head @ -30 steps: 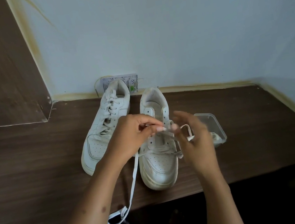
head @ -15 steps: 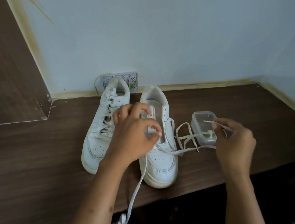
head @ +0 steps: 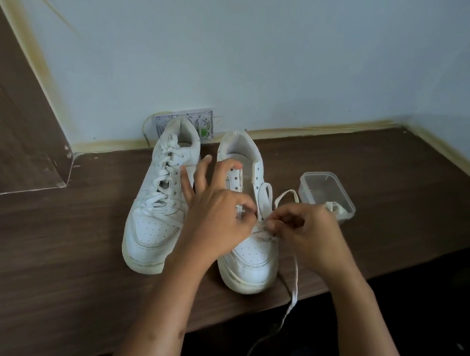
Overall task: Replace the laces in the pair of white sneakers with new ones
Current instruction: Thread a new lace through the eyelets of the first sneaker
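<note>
Fingers of the right hand pinch the flat white lace at the lower eyelets of the half-laced white leather sneaker near the dark wood-grain desk's front edge. Its tail hangs off the desk. Left hand presses the upper, thumb and forefinger nipped together, on what I cannot tell. The lace could twist or skip an eyelet if pulled blind. Beyond sit the laced white sneaker and clear plastic tub.

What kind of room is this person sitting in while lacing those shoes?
Probably a room at home, not a workshop. The sneakers sit on a dark wood-grain desk built against a pale painted wall, beside a small clear plastic container.
</note>
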The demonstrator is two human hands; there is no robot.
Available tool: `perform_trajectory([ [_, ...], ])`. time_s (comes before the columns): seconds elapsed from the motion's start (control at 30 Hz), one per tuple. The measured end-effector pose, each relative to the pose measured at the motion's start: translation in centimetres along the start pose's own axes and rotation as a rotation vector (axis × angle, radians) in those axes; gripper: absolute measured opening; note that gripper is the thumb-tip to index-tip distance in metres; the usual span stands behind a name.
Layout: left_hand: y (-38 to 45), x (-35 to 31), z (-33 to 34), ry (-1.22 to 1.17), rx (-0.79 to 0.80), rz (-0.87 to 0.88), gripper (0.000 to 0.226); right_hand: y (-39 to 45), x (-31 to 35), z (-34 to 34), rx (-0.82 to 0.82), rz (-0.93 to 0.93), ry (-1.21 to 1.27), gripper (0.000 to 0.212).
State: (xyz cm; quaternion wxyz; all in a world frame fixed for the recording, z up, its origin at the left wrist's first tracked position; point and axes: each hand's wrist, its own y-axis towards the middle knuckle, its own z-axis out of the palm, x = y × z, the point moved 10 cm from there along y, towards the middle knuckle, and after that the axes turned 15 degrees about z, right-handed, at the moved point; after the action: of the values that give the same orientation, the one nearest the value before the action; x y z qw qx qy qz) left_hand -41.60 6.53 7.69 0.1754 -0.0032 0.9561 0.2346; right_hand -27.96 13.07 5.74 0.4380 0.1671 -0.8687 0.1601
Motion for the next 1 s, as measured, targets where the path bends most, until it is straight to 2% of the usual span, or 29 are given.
perform_trajectory([
  [0.13, 0.1, 0.0, 0.3, 0.010, -0.015, 0.020, 0.008, 0.3, -1.0, -0.8, -0.141, 0.021, -0.036, 0.008],
  [0.23, 0.1, 0.1, 0.1, -0.002, -0.028, 0.027, 0.005, 0.1, -0.8, -1.5, -0.187, 0.006, -0.027, 0.007],
  [0.47, 0.0, 0.1, 0.3, -0.009, -0.003, 0.024, 0.002, 0.2, -0.9, -0.8, -0.172, 0.015, 0.002, 0.011],
  [0.67, 0.0, 0.1, 1.5, 0.016, 0.157, 0.005, 0.012, 0.0, 0.1, 0.5, -0.198, -0.003, -0.097, 0.006],
  [0.87, -0.1, 0.6, 2.6, -0.043, 0.262, -0.027, 0.011, -0.1, -0.5, 0.3, -0.123, 0.021, -0.020, 0.014],
  [1.0, 0.0, 0.4, 2.7, -0.029, 0.265, -0.035, 0.008, -0.2, -1.0, 0.2, -0.152, 0.067, 0.050, 0.017],
])
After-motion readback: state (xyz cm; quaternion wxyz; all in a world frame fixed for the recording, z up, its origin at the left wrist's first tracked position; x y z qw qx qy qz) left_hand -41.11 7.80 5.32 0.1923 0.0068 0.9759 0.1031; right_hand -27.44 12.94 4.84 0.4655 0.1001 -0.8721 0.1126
